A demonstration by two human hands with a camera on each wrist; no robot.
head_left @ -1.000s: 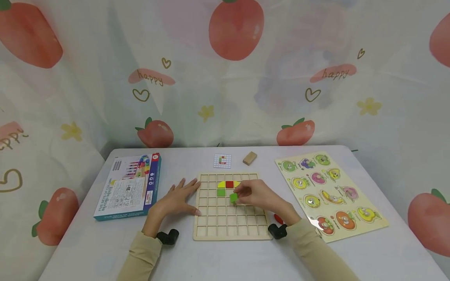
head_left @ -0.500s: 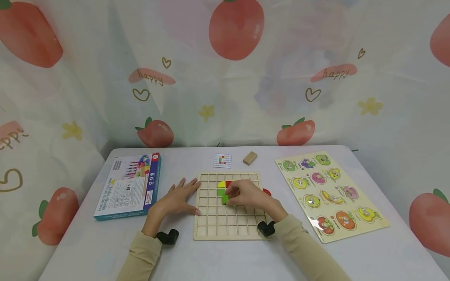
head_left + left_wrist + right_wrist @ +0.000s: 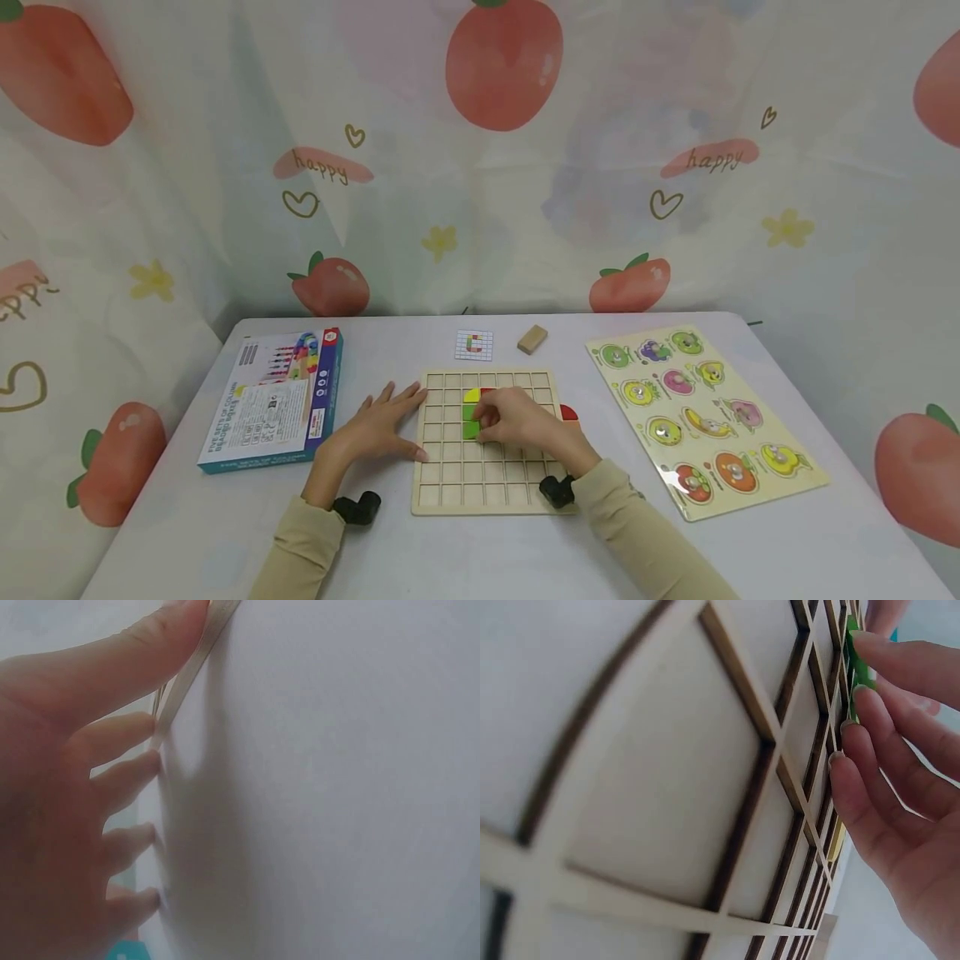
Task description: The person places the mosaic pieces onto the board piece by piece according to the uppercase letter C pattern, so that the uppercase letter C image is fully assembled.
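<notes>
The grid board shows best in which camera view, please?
The head view: it shows most of the grid board, with the right hand covering part. The right wrist view shows some cells close up; the left wrist view, only an edge.

Soft, dim light fills the head view; the left wrist view is hazy, a blurred shadow darkening the table.

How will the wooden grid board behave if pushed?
The grid board looks flat and broad, so it would probably slide rather than tip. Its wooden look suggests stiffness. The left hand touching its edge may restrain it.
</notes>
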